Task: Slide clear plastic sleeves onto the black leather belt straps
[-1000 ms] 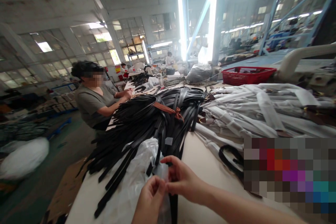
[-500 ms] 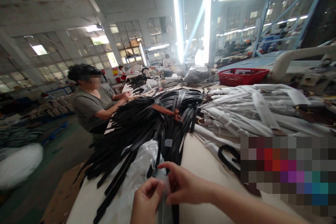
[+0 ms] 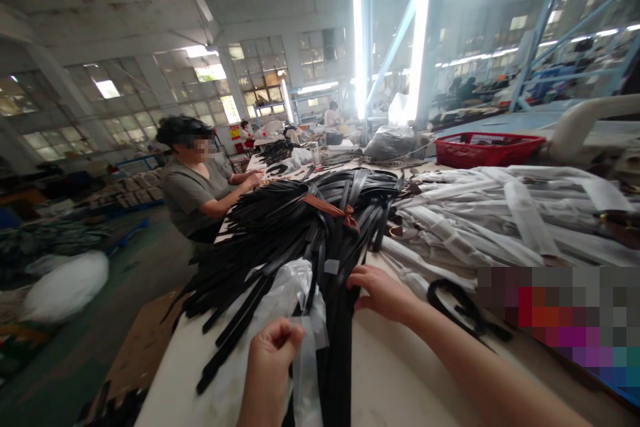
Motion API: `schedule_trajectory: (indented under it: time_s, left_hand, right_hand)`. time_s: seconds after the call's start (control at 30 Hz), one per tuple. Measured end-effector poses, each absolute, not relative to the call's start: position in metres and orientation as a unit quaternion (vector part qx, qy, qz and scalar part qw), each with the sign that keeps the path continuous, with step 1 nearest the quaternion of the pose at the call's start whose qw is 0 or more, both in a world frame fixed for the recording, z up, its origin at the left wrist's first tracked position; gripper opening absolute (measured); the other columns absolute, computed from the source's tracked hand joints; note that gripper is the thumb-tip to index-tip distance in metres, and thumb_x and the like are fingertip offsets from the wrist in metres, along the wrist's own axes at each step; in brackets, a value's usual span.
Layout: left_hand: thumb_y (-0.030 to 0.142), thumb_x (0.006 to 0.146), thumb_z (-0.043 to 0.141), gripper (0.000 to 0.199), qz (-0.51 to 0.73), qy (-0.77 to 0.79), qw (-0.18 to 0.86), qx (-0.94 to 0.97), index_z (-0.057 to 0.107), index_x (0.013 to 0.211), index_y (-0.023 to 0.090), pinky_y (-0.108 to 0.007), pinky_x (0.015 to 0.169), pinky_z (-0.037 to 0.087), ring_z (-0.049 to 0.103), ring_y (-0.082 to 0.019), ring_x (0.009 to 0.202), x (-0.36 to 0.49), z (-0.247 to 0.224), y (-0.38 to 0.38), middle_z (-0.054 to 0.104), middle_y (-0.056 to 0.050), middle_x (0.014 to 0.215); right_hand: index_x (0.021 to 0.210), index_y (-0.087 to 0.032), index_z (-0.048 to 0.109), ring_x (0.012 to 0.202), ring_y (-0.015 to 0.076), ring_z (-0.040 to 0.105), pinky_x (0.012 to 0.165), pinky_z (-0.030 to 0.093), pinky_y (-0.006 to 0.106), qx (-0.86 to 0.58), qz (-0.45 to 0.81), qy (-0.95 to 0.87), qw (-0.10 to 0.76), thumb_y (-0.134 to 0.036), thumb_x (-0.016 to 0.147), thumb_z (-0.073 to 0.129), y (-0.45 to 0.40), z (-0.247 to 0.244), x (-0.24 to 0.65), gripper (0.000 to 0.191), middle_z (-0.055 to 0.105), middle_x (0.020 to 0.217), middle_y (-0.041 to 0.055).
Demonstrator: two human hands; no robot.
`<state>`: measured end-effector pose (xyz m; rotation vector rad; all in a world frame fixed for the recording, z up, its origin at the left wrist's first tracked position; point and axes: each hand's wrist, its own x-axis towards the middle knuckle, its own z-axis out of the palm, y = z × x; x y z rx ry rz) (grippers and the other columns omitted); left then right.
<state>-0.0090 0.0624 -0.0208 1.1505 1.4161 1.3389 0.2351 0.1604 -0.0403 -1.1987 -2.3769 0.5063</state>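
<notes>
Along a wide factory hall, a pale work table [image 3: 395,380] is seen running away from the viewer. Open room is left on a green floor [image 3: 160,260] beyond the table's left edge, and a cardboard sheet [image 3: 140,340] is laid there close to the table. A red plastic basket [image 3: 487,150] is placed past the far side of the work area; its contents are too small to be told. A large bundle of black straps [image 3: 300,240] is heaped on the table and is tied with a tan strap [image 3: 330,205]. White-wrapped straps [image 3: 475,220] are piled just to the right of this bundle. A clear plastic sheet [image 3: 285,300] is lying over the bundle's near end. The right hand [image 3: 383,293] is held open, and its fingers are laid on the black straps. The left hand [image 3: 273,353] is closed into a fist just beside a hanging plastic strip [image 3: 307,373]; whether the strip is gripped cannot be told. A co-worker [image 3: 195,193] is seen farther along the table's left edge.
</notes>
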Motion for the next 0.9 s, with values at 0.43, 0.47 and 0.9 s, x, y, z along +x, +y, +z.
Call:
schedule_trajectory:
  time_s: [0.43, 0.47, 0.9]
  left_hand:
    - [0.033, 0.069, 0.071, 0.025, 0.504, 0.564, 0.394, 0.521, 0.06, 0.057, 0.014, -0.021, 0.06, 0.035, 0.041, -0.012, 0.064, -0.024, -0.001, 0.066, 0.048, 0.003, 0.061]
    - [0.032, 0.069, 0.072, 0.025, 0.503, 0.563, 0.392, 0.526, 0.06, 0.057, 0.014, -0.021, 0.061, 0.036, 0.042, -0.012, 0.064, -0.024, -0.001, 0.066, 0.048, 0.003, 0.061]
    - [0.034, 0.075, 0.067, 0.021, 0.524, 0.572, 0.314, 0.548, 0.063, 0.064, 0.016, -0.021, 0.062, 0.038, 0.046, -0.013, 0.066, -0.034, -0.009, 0.072, 0.052, 0.002, 0.066]
  right_hand:
    - [0.106, -0.023, 0.064, 0.103, 0.0282, 0.057, 0.091, 0.037, 0.038, -0.446, 0.147, -0.872, 0.139, -0.03, 0.065, 0.081, 0.158, -0.032, 0.244, 0.045, 0.065, 0.106, 0.007]
    - [0.104, -0.022, 0.065, 0.103, 0.0288, 0.056, 0.092, 0.036, 0.04, -0.449, 0.145, -0.871, 0.136, -0.029, 0.064, 0.081, 0.159, -0.031, 0.245, 0.043, 0.066, 0.104, 0.0074]
    - [0.069, -0.02, 0.069, 0.082, 0.0223, 0.063, 0.092, 0.04, 0.04, -0.289, 0.167, -0.942, 0.036, -0.014, 0.066, 0.07, 0.1, -0.016, 0.211, 0.007, 0.07, 0.079, 0.0027]
